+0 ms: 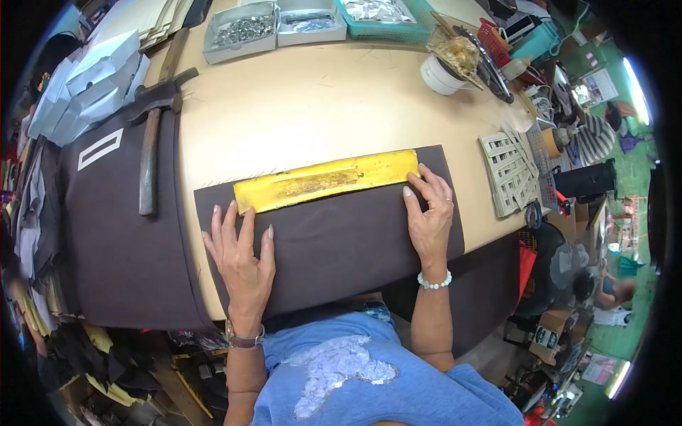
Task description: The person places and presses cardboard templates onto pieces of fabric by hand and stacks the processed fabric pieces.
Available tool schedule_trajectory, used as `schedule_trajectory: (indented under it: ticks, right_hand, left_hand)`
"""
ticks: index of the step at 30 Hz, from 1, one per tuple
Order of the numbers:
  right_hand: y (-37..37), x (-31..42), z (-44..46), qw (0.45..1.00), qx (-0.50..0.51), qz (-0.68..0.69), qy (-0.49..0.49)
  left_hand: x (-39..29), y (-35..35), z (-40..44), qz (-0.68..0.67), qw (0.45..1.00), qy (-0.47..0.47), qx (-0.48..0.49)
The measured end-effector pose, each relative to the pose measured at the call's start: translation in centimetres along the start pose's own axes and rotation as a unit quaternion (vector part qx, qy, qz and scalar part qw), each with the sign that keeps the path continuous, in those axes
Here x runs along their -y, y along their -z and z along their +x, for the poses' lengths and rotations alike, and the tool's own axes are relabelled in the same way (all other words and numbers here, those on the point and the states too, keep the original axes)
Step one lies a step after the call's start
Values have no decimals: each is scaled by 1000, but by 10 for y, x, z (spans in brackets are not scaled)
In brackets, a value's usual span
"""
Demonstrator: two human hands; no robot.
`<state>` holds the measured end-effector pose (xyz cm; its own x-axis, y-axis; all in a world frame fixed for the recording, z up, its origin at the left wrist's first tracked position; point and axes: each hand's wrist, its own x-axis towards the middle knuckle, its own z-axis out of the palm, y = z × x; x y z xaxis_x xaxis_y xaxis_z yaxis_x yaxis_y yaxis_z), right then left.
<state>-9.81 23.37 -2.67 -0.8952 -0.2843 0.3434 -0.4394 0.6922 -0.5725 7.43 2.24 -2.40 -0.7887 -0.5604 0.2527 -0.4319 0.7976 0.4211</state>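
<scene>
Yellow strip: lies across upper part of dk cloth piece, R end a bit higher in view; worn brownish patch along its middle. Strip (327, 177), cloth (334, 245).
L hand: left hand (241, 266), fingers spread, fingertips at strip's L end, thumb apart on cloth; watch (246, 339) on wrist.
R hand: right hand (430, 216), fingers bent, tips at strip's R end, thumb held off from index, on cloth just below; bead bracelet (434, 280).
In the way: hands cover bits of both strip ends; rest of strip uncovered.
L side: hammer (149, 167) on 2nd dk cloth (131, 248), well apart from strip; pale rect. frame (100, 150) beside it; white boxes (106, 74) beyond.
Far edge: tray w/ small metal bits (240, 32), 2nd tray (307, 25) next to it, then teal basket (387, 32) w/ white pcs.
R side: white tub (442, 74) far R; stack of slotted cards (506, 174) nr table edge, R of cloth.
Writing: carton (545, 339) at R has dk label, lettering too small to read; wall sheet (598, 85) likewise.
</scene>
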Motion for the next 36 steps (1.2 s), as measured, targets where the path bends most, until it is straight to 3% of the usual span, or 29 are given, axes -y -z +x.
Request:
schedule_trajectory:
  ticks: [36]
  right_hand:
    - [-2,1,1,999,6,-23,32]
  left_hand:
    - [1,-3,0,23,1000,-2,0]
